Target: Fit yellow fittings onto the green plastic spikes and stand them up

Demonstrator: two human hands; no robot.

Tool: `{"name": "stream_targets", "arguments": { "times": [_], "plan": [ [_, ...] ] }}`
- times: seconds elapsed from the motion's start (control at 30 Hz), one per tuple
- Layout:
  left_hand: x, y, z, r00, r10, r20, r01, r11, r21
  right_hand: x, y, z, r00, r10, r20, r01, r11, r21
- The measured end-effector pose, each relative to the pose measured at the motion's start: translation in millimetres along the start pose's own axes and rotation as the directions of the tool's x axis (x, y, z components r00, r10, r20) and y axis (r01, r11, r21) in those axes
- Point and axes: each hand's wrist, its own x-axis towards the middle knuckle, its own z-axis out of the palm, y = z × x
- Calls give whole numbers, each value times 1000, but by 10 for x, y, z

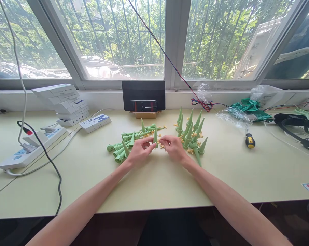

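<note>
My left hand [140, 149] is closed round a green plastic spike [155, 137], which stands point up between thumb and fingers. My right hand [172, 146] pinches close beside it, at a small yellow plastic piece [159, 140] largely hidden by the fingertips. More yellow pieces [162, 147] lie between the hands. To the left, several loose green spikes [120, 156] lie on their sides, with a few upright cones [143, 125] among them. Right of my right hand, several green spikes [188, 136] with yellow pieces on them stand point up; one lies tilted towards me.
A phone [144, 106] leans before a dark tablet [143, 89] at the back. White boxes [67, 104] and a power strip [31, 150] with cables occupy the left. On the right are a screwdriver [250, 140], plastic wrapping [233, 114] and a black headset [297, 128].
</note>
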Motion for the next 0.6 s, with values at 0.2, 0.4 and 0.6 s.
{"name": "stream_targets", "arguments": {
  "times": [0.2,0.4,0.6],
  "plan": [
    [-10,-19,3,998,64,-18,-63,996,61,-3,-16,8,1000,24,9,-25,998,51],
    [-20,-55,28,992,125,-24,-123,990,66,1,-42,21,987,160,19,-161,976,148],
    [-25,-77,46,986,164,-24,-161,984,72,-3,-67,11,952,291,99,-307,901,308]
  ]
}}
